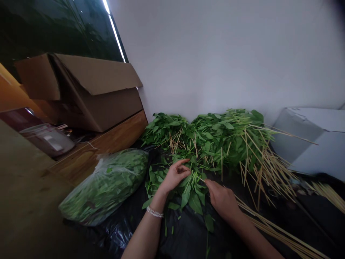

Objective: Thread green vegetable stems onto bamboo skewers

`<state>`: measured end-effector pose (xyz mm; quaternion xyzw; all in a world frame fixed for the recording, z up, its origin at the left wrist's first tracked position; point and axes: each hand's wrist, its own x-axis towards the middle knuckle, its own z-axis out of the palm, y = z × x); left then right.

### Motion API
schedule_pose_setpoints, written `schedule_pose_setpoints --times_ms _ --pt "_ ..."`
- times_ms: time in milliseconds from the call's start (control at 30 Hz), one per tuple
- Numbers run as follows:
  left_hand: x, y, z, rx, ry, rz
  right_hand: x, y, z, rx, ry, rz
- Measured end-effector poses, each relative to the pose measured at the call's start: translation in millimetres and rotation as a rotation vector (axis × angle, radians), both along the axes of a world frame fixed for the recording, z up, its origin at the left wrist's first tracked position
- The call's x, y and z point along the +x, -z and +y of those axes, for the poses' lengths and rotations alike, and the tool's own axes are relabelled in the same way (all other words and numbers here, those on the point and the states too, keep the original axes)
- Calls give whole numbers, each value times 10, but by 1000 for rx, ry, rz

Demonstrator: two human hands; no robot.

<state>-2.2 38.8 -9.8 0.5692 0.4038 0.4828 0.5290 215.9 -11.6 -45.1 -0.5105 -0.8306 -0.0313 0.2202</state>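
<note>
My left hand (pixel 176 175), with a white beaded bracelet on its wrist, is beside a small bunch of green leafy stems (pixel 195 190). Its index finger is raised and its fingers are apart, close to the cut stem ends. In my right hand (pixel 221 198), thumb and fingers close on a thin wooden stick (pixel 202 180), whose tip points at those stems. Loose leaves lie under both hands on black plastic sheeting (pixel 182 239). Behind them is a long heap of leaves (pixel 215 133) with many thin sticks (pixel 265 169) poking out.
A clear bag packed with leaves (pixel 107 185) lies at the left. Loose long sticks (pixel 280 230) lie at the lower right. An open cardboard box (pixel 99 97) stands on a wooden surface (pixel 118 140). A white box (pixel 318 140) is at the right, against the pale wall (pixel 215 54).
</note>
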Motion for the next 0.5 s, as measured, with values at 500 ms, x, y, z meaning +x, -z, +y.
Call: schedule_pose_setpoints --times_ms 500 --pt "-438 -307 -159 72 -133 265 299 -44 176 237 134 265"
